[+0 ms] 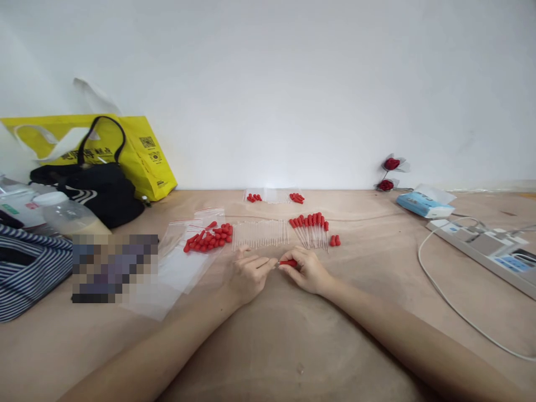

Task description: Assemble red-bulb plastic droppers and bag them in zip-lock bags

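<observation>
Just nearer than the row of clear tubes (262,232), I have the right hand (309,272) gripping a red bulb (288,263) and the left hand (250,274) at its end, whether gripping I cannot tell, so a skewed push could make the bulb slip.

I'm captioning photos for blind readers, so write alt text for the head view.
A person's right hand holds a red bulb at a table, the left hand close beside it. Beyond them lie, from left to right, loose red bulbs, a row of clear tubes and red-capped tubes. A yellow bag stands at left.
</observation>
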Demonstrator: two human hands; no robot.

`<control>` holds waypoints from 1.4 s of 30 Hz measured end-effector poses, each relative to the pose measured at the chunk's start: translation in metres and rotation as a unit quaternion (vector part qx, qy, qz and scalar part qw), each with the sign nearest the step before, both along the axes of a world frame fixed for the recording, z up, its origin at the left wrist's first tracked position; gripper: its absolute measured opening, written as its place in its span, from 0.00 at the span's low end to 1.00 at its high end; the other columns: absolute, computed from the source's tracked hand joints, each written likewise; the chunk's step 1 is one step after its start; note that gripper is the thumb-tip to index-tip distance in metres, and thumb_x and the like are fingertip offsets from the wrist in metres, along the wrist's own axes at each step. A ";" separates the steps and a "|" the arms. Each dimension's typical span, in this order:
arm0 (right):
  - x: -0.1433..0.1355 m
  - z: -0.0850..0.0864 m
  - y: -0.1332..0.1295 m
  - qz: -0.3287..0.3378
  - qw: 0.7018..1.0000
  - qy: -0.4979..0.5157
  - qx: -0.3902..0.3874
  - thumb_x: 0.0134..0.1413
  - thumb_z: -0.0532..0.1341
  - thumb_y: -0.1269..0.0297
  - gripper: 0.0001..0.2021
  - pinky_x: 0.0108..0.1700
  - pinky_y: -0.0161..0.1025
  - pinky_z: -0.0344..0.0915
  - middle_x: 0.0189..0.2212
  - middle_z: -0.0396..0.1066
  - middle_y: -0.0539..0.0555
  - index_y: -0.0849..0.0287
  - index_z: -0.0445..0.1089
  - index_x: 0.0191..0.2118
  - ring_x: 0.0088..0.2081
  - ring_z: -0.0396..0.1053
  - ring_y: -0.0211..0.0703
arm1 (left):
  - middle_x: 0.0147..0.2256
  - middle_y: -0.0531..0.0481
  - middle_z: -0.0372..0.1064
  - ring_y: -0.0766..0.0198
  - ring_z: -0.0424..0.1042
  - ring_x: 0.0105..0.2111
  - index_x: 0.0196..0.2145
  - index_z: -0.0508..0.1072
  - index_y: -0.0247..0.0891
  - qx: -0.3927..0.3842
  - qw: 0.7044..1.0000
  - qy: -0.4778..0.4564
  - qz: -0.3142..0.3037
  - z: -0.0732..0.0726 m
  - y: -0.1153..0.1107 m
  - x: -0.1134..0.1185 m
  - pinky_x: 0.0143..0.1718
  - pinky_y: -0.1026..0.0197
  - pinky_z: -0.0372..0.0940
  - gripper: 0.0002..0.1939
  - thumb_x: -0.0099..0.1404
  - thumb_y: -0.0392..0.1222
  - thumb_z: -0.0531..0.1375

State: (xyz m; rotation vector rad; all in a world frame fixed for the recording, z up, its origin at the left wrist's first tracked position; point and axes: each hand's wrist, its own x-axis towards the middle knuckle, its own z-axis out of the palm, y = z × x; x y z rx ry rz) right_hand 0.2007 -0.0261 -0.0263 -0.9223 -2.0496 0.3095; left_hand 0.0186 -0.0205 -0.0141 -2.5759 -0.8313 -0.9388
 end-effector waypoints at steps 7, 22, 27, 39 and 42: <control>0.007 0.003 0.005 -0.001 0.999 0.040 -0.025 0.51 0.57 0.64 0.04 0.31 0.35 0.62 0.25 0.68 0.51 0.58 0.66 0.29 0.27 0.64 0.37 | 0.26 0.55 0.74 0.66 0.70 0.24 0.33 0.72 0.41 0.019 0.999 -0.025 0.019 0.002 0.009 -0.005 0.40 0.55 0.51 0.08 0.63 0.40 0.53; 0.007 0.001 0.002 0.035 0.997 0.047 -0.049 0.50 0.58 0.64 0.04 0.31 0.35 0.62 0.25 0.69 0.52 0.58 0.67 0.29 0.27 0.65 0.37 | 0.23 0.57 0.73 0.69 0.68 0.21 0.27 0.71 0.41 -0.026 0.999 -0.020 0.019 0.000 0.004 -0.004 0.41 0.56 0.50 0.10 0.63 0.39 0.52; 0.003 0.000 0.006 0.032 0.978 0.158 -0.130 0.47 0.60 0.58 0.10 0.34 0.36 0.64 0.27 0.69 0.52 0.57 0.65 0.33 0.30 0.67 0.38 | 0.23 0.55 0.74 0.68 0.69 0.21 0.28 0.72 0.41 -0.055 0.996 -0.059 0.027 0.000 0.004 0.000 0.43 0.55 0.50 0.11 0.63 0.40 0.51; -0.003 0.013 0.036 -0.049 0.940 0.260 -0.217 0.47 0.56 0.54 0.13 0.29 0.33 0.61 0.25 0.67 0.50 0.59 0.63 0.33 0.25 0.64 0.35 | 0.23 0.54 0.73 0.67 0.69 0.24 0.32 0.73 0.41 -0.161 0.978 -0.125 0.050 0.003 0.006 0.004 0.42 0.52 0.51 0.12 0.63 0.42 0.50; 0.019 0.026 0.063 -0.218 0.950 0.119 -0.191 0.51 0.50 0.59 0.12 0.27 0.33 0.59 0.25 0.69 0.51 0.61 0.66 0.34 0.25 0.64 0.36 | 0.28 0.53 0.74 0.63 0.69 0.29 0.33 0.73 0.41 -0.149 0.981 -0.107 0.070 0.004 0.009 0.002 0.41 0.52 0.52 0.09 0.60 0.42 0.54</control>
